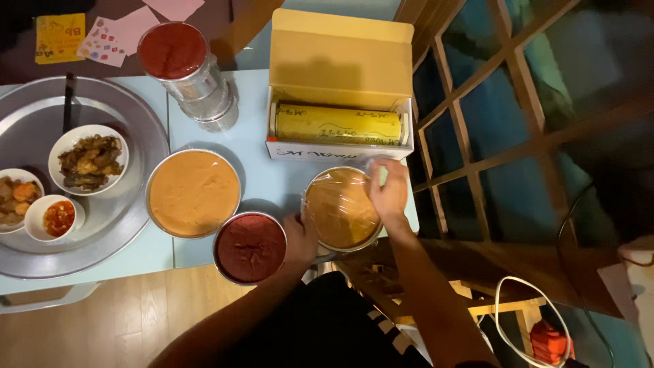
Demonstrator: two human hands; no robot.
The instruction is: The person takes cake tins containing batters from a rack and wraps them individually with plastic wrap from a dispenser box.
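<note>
A round metal bowl of orange-brown paste [339,206] sits at the table's near right corner, with clear cling film stretched over its top. My left hand [300,237] grips the bowl's left rim. Over the right rim, my right hand [390,191] presses the film down. Just behind the bowl stands an open yellow box [338,61] holding a roll of cling film [336,124].
An uncovered bowl of dark red paste [249,247] and a larger bowl of orange paste [193,193] lie to the left. A big metal tray [129,204] carries small dishes of food. A red-filled tin [174,54] stands on stacked tins. A wooden lattice [490,116] borders the right.
</note>
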